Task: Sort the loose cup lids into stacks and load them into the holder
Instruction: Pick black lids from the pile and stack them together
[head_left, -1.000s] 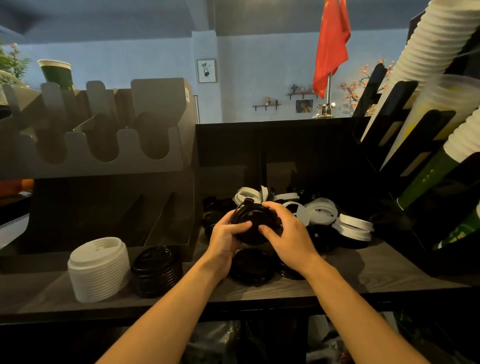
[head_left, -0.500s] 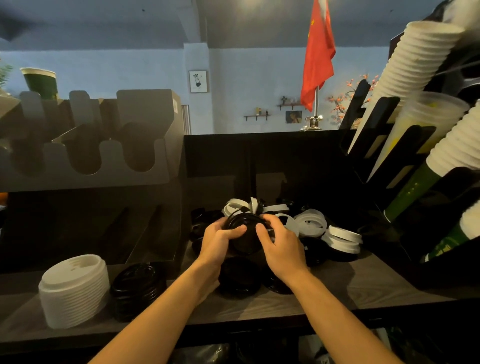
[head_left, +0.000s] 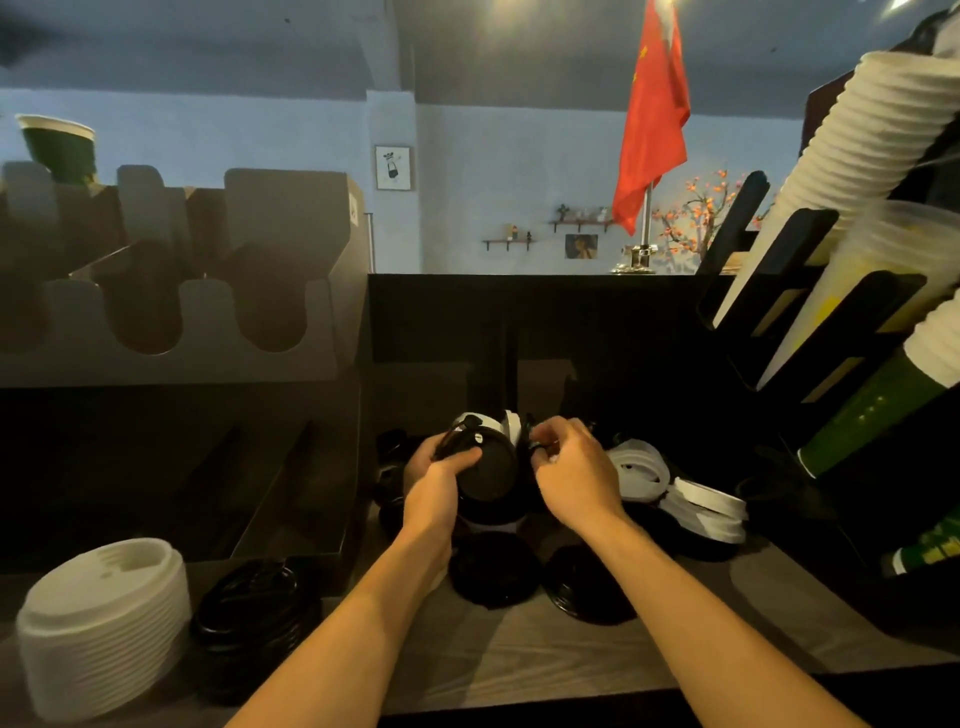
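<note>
My left hand (head_left: 435, 486) grips a stack of black lids (head_left: 488, 475) tilted on its side, thumb across the top lid. My right hand (head_left: 574, 473) has its fingers curled at the stack's right edge, pinching a black lid there. Loose white lids (head_left: 641, 470) and black lids (head_left: 491, 574) lie around and under my hands on the wooden counter (head_left: 571, 660). A sorted stack of white lids (head_left: 104, 623) and a sorted stack of black lids (head_left: 254, 608) stand at the front left. The grey lid holder (head_left: 208, 332) with U-shaped slots rises behind them.
A black rack with white, clear and green cup stacks (head_left: 862, 249) leans in from the right. A dark back wall closes the counter behind the lid pile. A red flag (head_left: 652, 119) stands beyond it. A green cup (head_left: 60, 148) sits on top of the holder.
My right hand has slid from the stack's front to its right edge and curled its fingers there. The camera has dipped and shifted right, so the sorted stacks sit further left.
</note>
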